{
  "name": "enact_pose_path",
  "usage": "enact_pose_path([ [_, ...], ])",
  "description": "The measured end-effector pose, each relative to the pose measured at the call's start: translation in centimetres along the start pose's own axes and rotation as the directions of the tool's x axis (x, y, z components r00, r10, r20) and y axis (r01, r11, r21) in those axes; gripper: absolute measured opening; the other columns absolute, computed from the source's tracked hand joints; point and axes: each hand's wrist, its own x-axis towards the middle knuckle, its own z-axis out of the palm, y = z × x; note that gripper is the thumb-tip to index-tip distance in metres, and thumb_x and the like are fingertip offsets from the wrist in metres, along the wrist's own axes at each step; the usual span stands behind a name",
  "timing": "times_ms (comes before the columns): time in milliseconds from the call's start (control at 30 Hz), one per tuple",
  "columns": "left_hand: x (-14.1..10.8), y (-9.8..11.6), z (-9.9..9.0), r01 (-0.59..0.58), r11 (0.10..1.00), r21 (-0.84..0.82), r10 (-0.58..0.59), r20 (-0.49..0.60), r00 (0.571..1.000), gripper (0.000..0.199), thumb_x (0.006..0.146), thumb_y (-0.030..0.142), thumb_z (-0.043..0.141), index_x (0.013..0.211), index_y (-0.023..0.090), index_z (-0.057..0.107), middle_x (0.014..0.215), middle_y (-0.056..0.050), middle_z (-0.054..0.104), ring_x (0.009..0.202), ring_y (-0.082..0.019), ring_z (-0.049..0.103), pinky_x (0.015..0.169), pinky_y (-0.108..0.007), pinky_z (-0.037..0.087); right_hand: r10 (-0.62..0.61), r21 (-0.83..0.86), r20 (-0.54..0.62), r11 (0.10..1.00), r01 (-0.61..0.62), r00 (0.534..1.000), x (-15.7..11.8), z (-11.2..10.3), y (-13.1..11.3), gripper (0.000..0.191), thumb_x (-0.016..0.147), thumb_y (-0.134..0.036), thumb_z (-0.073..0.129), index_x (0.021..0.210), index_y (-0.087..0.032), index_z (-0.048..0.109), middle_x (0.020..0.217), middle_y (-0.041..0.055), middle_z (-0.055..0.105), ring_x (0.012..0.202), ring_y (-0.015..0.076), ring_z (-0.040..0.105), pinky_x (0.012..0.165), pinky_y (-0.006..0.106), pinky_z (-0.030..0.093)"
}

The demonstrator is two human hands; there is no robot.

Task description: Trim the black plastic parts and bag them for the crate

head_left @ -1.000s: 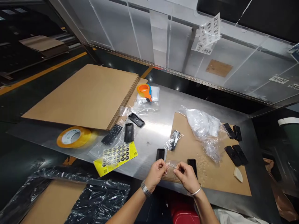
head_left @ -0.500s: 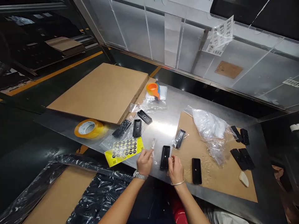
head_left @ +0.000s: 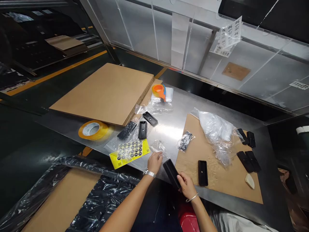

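Right hand (head_left: pixel 187 186): thumb and fingers closed on near end of black case (head_left: pixel 171 172), lower centre of frame; this grip presumably keeps its far end unobstructed. Left hand (head_left: pixel 154 162): fingers narrow, apparently pinching clear bag (head_left: pixel 158 146) at its edge to steady it. Case: oblong, dark, plain-faced, tilted; underside hidden.

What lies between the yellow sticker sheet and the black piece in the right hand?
In the head view, the left hand lies between them, with a clear plastic bag at its fingertips.
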Motion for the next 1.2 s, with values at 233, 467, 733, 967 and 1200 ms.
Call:
enact_pose_path([
  [233, -1.5, -1.0, 0.5, -0.083, 0.992, -0.094, 0.101, 0.204, 0.974, 0.028, 0.08, 0.024, 0.041, 0.096, 0.017, 0.063, 0.084, -0.005, 0.066, 0.067, -0.015, 0.058, 0.065, -0.027, 0.046, 0.021, 0.171, 0.071, 0.985, -0.033, 0.997, 1.3, 0.9, 2.4, 0.048, 0.076, -0.062, 0.036, 0.071, -0.017, 0.052, 0.047, -0.0059, 0.044, 0.034, 0.0072, 0.043, 0.034, 0.018, 0.029],
  [467, -2.9, -1.1, 0.4, -0.129, 0.991, -0.035, 0.133, 0.254, 0.958, 0.029, 0.078, 0.018, 0.042, 0.103, 0.018, 0.056, 0.087, -0.005, 0.066, 0.073, -0.015, 0.06, 0.067, -0.026, 0.045, 0.048, 0.005, -0.064, 0.999, -0.048, 0.997, 1.6, 2.1, 2.7, 0.047, 0.083, -0.053, 0.026, 0.076, -0.016, 0.054, 0.048, -0.0034, 0.047, 0.037, 0.0102, 0.047, 0.038, 0.02, 0.031],
  [733, -4.3, 0.8, 0.3, -0.147, 0.965, 0.219, 0.122, 0.124, 0.985, 0.022, 0.083, 0.021, 0.035, 0.09, 0.018, 0.056, 0.062, -0.005, 0.057, 0.062, -0.02, 0.054, 0.061, -0.031, 0.037, -0.115, -0.38, -0.235, 0.925, 0.018, 0.965, 0.7, 4.2, -0.5, 0.03, 0.086, -0.033, 0.033, 0.084, -0.019, 0.059, 0.075, 0.0095, 0.061, 0.066, 0.0184, 0.057, 0.057, 0.024, 0.034],
  [967, -4.5, 2.3, -1.5, -0.411, 0.892, 0.19, 0.383, 0.166, 0.909, 0.026, 0.086, 0.026, 0.035, 0.084, 0.023, 0.061, 0.076, -0.006, 0.056, 0.076, -0.02, 0.049, 0.068, -0.032, 0.034, -0.184, -0.455, -0.208, 0.888, 0.071, 0.961, 1.0, 4.0, -1.4, 0.029, 0.087, -0.033, 0.033, 0.096, -0.02, 0.057, 0.078, 0.0076, 0.064, 0.07, 0.0177, 0.06, 0.059, 0.023, 0.037],
  [1200, -5.3, 3.9, -3.0, -0.464, 0.886, -0.003, 0.454, 0.216, 0.865, 0.026, 0.085, 0.024, 0.036, 0.085, 0.02, 0.062, 0.07, -0.007, 0.054, 0.071, -0.02, 0.047, 0.066, -0.034, 0.034, -0.093, -0.455, -0.319, 0.888, -0.066, 0.943, 0.9, 3.4, -3.0, 0.044, 0.086, -0.028, 0.028, 0.123, -0.005, 0.038, 0.067, 0.0123, 0.065, 0.058, 0.0228, 0.06, 0.052, 0.028, 0.037],
])
